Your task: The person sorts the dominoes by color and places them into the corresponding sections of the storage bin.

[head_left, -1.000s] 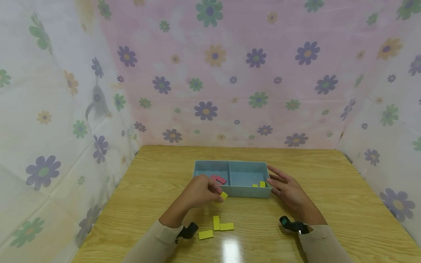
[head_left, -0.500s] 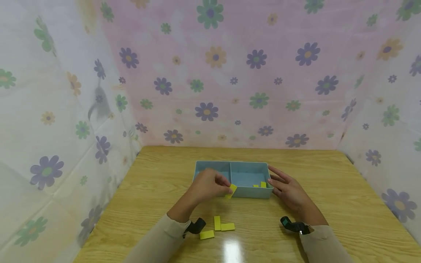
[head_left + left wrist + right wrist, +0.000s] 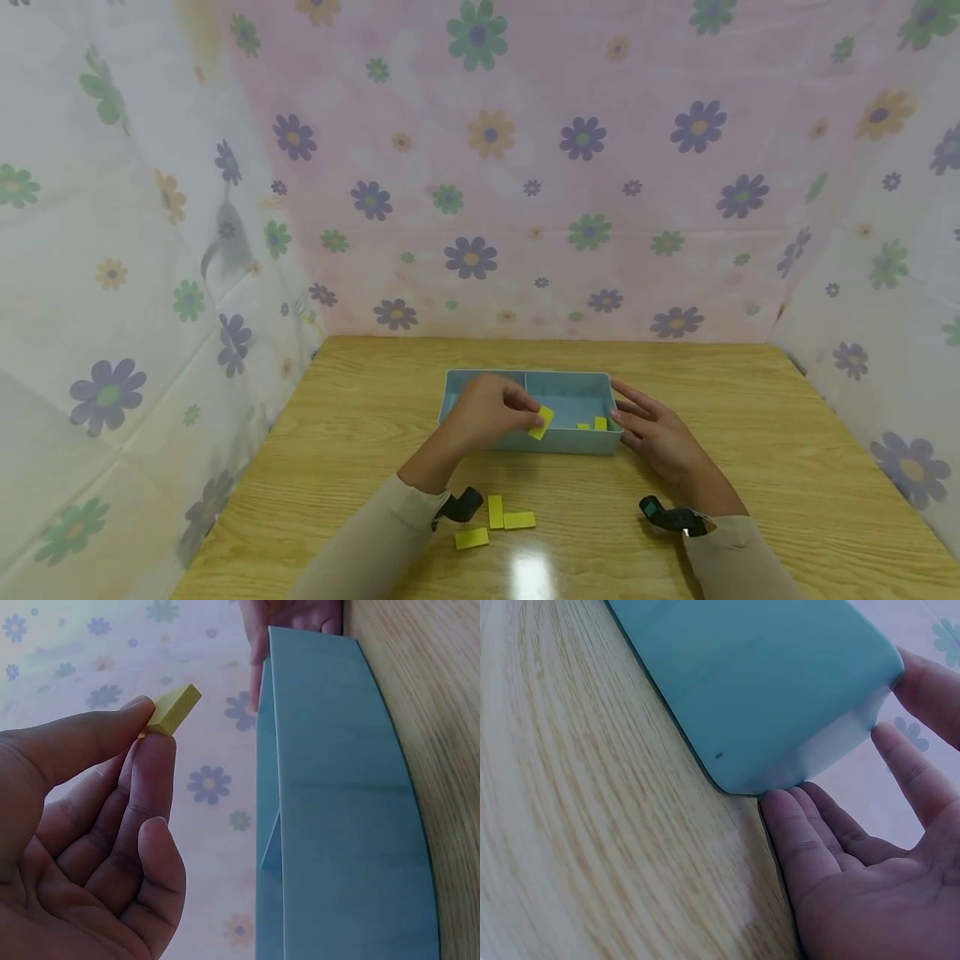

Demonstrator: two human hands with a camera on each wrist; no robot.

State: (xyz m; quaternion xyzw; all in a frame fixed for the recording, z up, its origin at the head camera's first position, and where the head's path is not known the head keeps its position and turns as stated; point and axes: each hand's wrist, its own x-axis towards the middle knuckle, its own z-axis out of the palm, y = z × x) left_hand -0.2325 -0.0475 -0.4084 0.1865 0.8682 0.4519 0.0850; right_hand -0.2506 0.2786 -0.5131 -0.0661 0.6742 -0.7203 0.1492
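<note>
Between thumb and fingertips, my left hand pinches a small flat yellow block, held over the front rim of a blue two-compartment box. In the left wrist view the yellow block is tilted, above the level of the box rim. My right hand rests its extended fingers against the right end of the box; in the right wrist view, fingertips touch its end wall low down. Two yellow blocks show in the right compartment. The left compartment is mostly hidden behind my left hand.
In front of the box, three yellow blocks lie on the wooden table: one upright in view, one beside it and one nearer. Flowered cloth walls the table at the back and sides.
My left hand has moved right and slightly up with the yellow block, from before the left compartment to the right compartment's front rim. It now covers the pink pieces seen earlier. My right hand stays put.
</note>
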